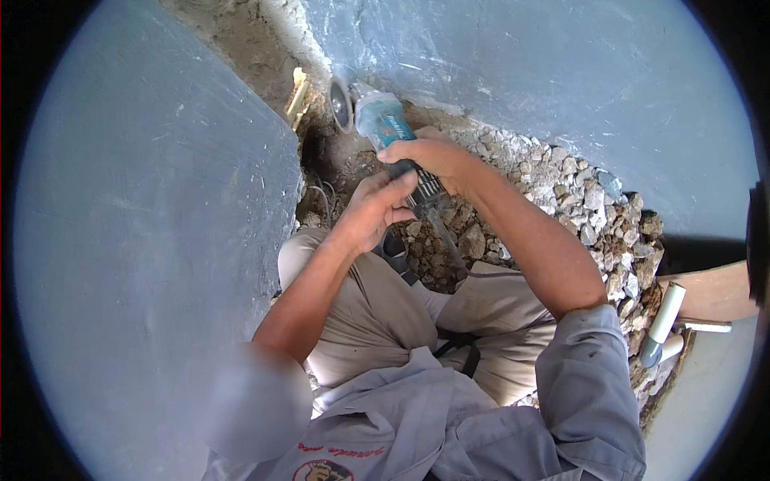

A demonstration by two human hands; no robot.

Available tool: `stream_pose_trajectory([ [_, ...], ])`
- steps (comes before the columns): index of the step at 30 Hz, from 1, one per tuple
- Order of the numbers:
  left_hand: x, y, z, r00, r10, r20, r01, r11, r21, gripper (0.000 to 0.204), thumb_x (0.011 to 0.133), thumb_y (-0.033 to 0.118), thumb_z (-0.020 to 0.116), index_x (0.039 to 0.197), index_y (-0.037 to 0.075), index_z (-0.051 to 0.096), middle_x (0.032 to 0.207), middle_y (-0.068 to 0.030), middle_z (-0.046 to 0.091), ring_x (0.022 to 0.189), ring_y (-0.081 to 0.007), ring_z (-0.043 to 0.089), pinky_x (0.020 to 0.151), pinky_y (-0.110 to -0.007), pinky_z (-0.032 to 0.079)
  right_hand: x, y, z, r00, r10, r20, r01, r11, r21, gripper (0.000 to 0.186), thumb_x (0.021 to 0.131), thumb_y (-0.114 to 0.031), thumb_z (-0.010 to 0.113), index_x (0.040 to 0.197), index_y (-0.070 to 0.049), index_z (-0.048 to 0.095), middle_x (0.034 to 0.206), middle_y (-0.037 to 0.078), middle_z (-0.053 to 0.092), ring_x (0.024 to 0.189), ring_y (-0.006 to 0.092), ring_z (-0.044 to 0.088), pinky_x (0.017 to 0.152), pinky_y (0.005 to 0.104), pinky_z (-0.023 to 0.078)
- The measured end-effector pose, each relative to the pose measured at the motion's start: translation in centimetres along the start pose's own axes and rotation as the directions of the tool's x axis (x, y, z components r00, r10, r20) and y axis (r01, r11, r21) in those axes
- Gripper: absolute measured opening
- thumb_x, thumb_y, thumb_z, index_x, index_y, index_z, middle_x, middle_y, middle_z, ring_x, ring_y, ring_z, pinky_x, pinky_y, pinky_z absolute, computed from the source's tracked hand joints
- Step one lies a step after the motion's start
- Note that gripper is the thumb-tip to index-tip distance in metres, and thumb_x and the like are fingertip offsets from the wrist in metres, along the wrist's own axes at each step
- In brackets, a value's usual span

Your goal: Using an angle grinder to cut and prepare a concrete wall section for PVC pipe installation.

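An angle grinder (385, 120) with a teal body and a dark vented rear end is held out in front of me. My right hand (437, 160) wraps round the middle of its body, thumb on the near side. At the rear end, my left hand (381, 204) grips the dark housing with thumb and fingers. The grinder's round disc (341, 105) points to the left, beside a broken edge of the grey slab. From this view I cannot tell whether the disc touches anything or is spinning.
Grey slabs (144, 200) flank a trench of broken stones (573, 192). A splintered yellowish piece (297, 98) stands by the slab's corner, with thin wires (325, 196) below. White pipe pieces (667, 313) and a brown board (710, 295) lie at the right.
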State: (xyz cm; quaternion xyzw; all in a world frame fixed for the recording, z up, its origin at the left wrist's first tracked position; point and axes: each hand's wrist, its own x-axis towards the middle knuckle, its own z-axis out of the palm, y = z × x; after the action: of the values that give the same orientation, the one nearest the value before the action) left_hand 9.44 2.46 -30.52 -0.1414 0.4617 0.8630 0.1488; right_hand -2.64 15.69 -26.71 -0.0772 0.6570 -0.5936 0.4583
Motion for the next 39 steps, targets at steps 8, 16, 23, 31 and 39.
stream_pose_trajectory([
  [8, 0.4, -1.4, 1.3, 0.992, 0.117, 0.056, -0.097, 0.956, -0.275, 0.022, 0.095, 0.013, 0.074, 0.114, 0.008, 0.065, 0.09, 0.0005, 0.07, 0.084, -0.018, 0.07, 0.101, -0.054, 0.057, -0.2, -1.3, -0.3, 0.938, -0.346, -0.005, 0.283, 0.774, -0.567, 0.047, 0.069, -0.038, 0.084, 0.083, 0.005, 0.07, 0.077, 0.013, 0.066, 0.067, 0.0202, 0.059, 0.064, 0.0385, 0.048],
  [16, 5.3, 0.9, 9.8, 0.873, 0.357, 0.334, -0.136, 0.833, -0.536, 0.036, 0.095, 0.013, 0.073, 0.128, 0.005, 0.06, 0.136, -0.018, 0.063, 0.127, -0.0393, 0.061, 0.107, -0.059, 0.05, -18.5, -6.3, -9.1, 0.826, -0.554, -0.101, 0.291, 0.574, -0.766, 0.059, 0.083, -0.04, 0.079, 0.132, -0.008, 0.069, 0.127, 0.022, 0.07, 0.116, 0.0291, 0.068, 0.096, 0.0436, 0.057],
  [23, 6.1, 2.0, 14.6, 0.801, 0.41, 0.435, -0.087, 0.8, -0.593, 0.034, 0.097, 0.012, 0.07, 0.128, 0.002, 0.059, 0.143, -0.0231, 0.058, 0.141, -0.0484, 0.045, 0.121, -0.064, 0.031, -31.9, 8.4, -14.2, 0.95, -0.053, -0.307, -0.214, 0.603, -0.769, 0.11, 0.076, -0.029, 0.089, 0.164, -0.018, 0.023, 0.165, 0.022, 0.03, 0.152, 0.0402, 0.03, 0.126, 0.0562, 0.026],
  [31, 3.0, 1.4, 18.5, 0.767, 0.437, 0.469, -0.289, 0.889, -0.355, 0.027, 0.099, 0.008, 0.063, 0.125, 0.0, 0.06, 0.124, -0.0175, 0.068, 0.123, -0.0379, 0.064, 0.104, -0.056, 0.053, -42.0, 11.1, -19.0, 0.494, -0.381, -0.782, -0.388, 0.708, -0.59, 0.031, 0.101, -0.032, 0.067, 0.105, -0.003, 0.075, 0.083, 0.005, 0.072, 0.068, 0.0117, 0.062, 0.064, 0.0309, 0.053],
  [39, 2.9, 1.9, 9.0, 0.931, 0.318, 0.178, -0.312, 0.948, -0.061, 0.025, 0.093, 0.02, 0.071, 0.109, 0.002, 0.067, 0.102, -0.011, 0.073, 0.096, -0.0256, 0.072, 0.085, -0.036, 0.056, -40.1, -0.1, -9.3, 0.777, -0.414, -0.474, -0.078, 0.684, -0.725, 0.052, 0.102, -0.041, 0.065, 0.067, -0.003, 0.06, 0.055, 0.001, 0.055, 0.047, 0.0084, 0.052, 0.045, 0.0279, 0.04],
])
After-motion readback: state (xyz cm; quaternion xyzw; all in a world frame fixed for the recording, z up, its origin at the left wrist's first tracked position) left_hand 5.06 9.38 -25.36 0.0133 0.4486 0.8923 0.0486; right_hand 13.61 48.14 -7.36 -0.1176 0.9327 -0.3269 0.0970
